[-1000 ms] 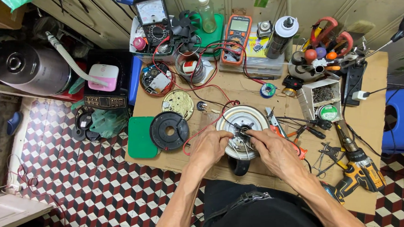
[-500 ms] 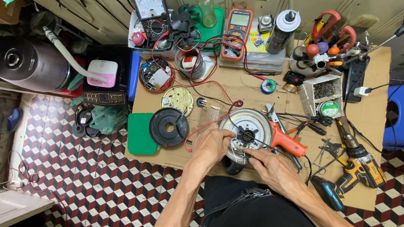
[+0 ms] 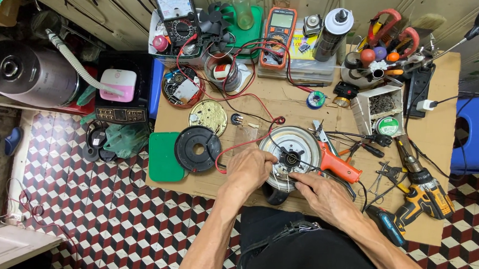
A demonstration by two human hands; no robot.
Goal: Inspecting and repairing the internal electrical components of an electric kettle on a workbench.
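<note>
Both hands (image 3: 286,181) on round metal base (image 3: 293,148), orange multimeter (image 3: 279,35) behind

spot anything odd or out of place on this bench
Nothing is spilled or visibly broken. The round appliance base lies opened up under the left hand and right hand, its black disc and gold plate set aside, red wires trailing over the table.

The place was a small repair workshop for electrical appliances. A cardboard-covered worktop (image 3: 282,101) carried an analogue multimeter (image 3: 174,8), a digital multimeter (image 3: 280,35), a solder spool (image 3: 316,99), a cordless drill (image 3: 423,187) and opened appliance parts. A power strip (image 3: 418,82) lay at its edge. A blender jug (image 3: 28,75) stood beside it on the patterned tile floor (image 3: 89,215).
</note>
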